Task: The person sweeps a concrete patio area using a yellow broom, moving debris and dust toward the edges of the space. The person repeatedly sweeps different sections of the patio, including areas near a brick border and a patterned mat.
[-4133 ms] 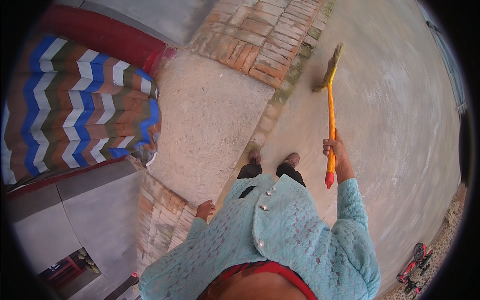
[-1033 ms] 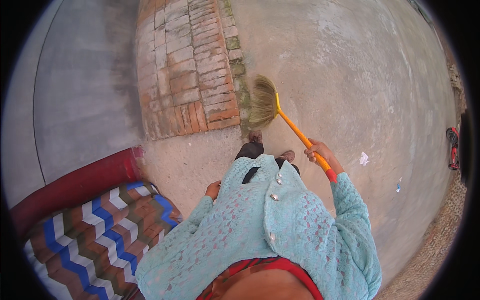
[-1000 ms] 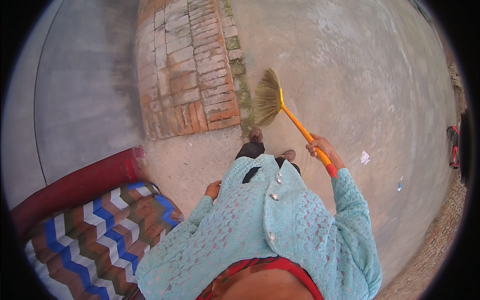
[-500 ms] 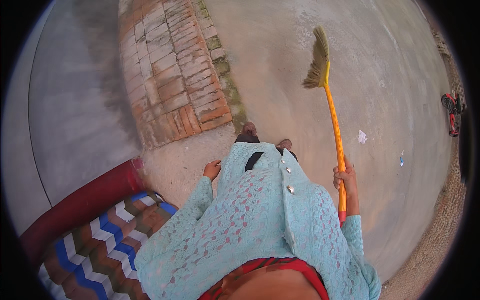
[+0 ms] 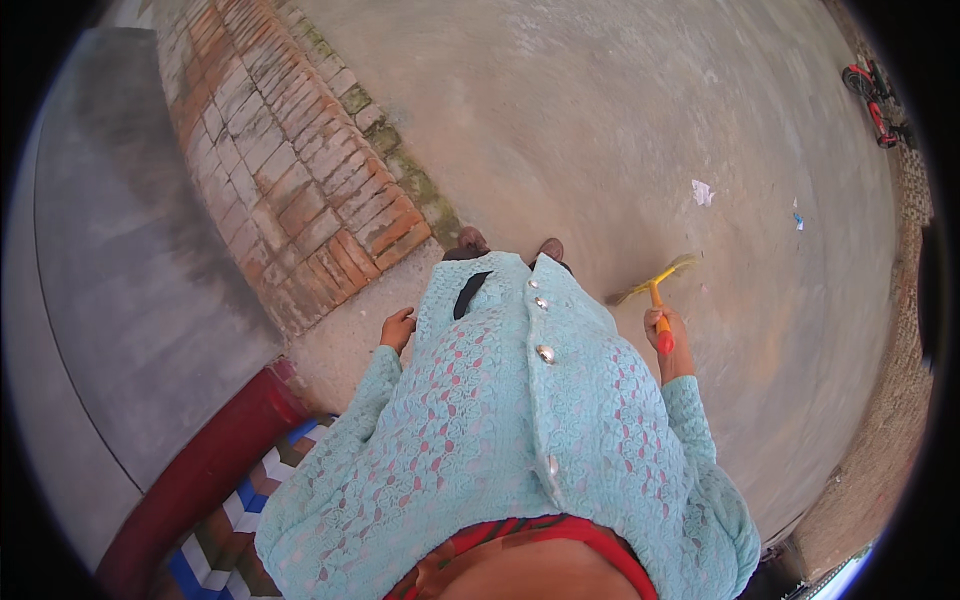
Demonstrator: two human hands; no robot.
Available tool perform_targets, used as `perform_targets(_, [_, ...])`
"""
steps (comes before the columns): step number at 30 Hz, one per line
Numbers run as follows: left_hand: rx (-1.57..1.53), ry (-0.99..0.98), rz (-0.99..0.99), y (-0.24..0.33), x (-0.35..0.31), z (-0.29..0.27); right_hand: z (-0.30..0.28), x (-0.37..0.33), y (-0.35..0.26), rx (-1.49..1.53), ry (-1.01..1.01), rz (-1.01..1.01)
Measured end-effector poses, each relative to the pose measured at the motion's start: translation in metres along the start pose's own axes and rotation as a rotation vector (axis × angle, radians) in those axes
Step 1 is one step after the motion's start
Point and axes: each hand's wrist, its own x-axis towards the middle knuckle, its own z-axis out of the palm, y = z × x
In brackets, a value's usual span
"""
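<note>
At my right side hangs a broom (image 5: 656, 294) with an orange handle, a red end cap and a yellow neck. My right hand (image 5: 673, 328) is wrapped round its handle near the red end. The broom points down, so its handle looks short, and its thin bristles spread out low by the floor; whether they touch it I cannot tell. My left hand (image 5: 398, 329) hangs beside my light blue knitted cardigan (image 5: 480, 400), fingers loosely bent and nothing visible in them. Both shoes show past the cardigan's hem.
A raised brick strip (image 5: 290, 170) runs ahead on the left, beside grey concrete. White litter (image 5: 703, 192) and a small blue-and-white scrap (image 5: 798, 220) lie on the floor to the right. A red pillar (image 5: 200, 480) stands at lower left. A red-and-black wheeled thing (image 5: 874, 102) is at far right.
The broom has swung down from pointing ahead, its bristles now near my right hand in view. My body has turned slightly right, and the brick strip has shifted left.
</note>
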Motion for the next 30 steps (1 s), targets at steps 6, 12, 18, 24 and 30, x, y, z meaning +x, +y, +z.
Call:
perform_targets(6, [-0.020,0.016,-0.045,-0.028,-0.031,-0.019,0.110,0.104,0.058,-0.090,-0.164,0.290])
perform_targets(12, [-0.064,0.106,-0.087,-0.053,-0.042,-0.019,0.235,0.137,0.086,-0.073,-0.426,0.338])
perform_targets(18, [-0.206,0.112,-0.130,-0.023,-0.044,-0.015,0.230,0.090,0.048,-0.093,-0.752,0.232])
perform_targets(24, [-0.214,0.027,-0.081,0.006,-0.009,-0.003,0.146,-0.042,0.023,-0.493,-0.557,-0.222])
perform_targets(30, [-0.097,-0.074,0.097,0.003,0.018,0.001,0.059,-0.146,0.023,-0.268,-0.265,-0.394])
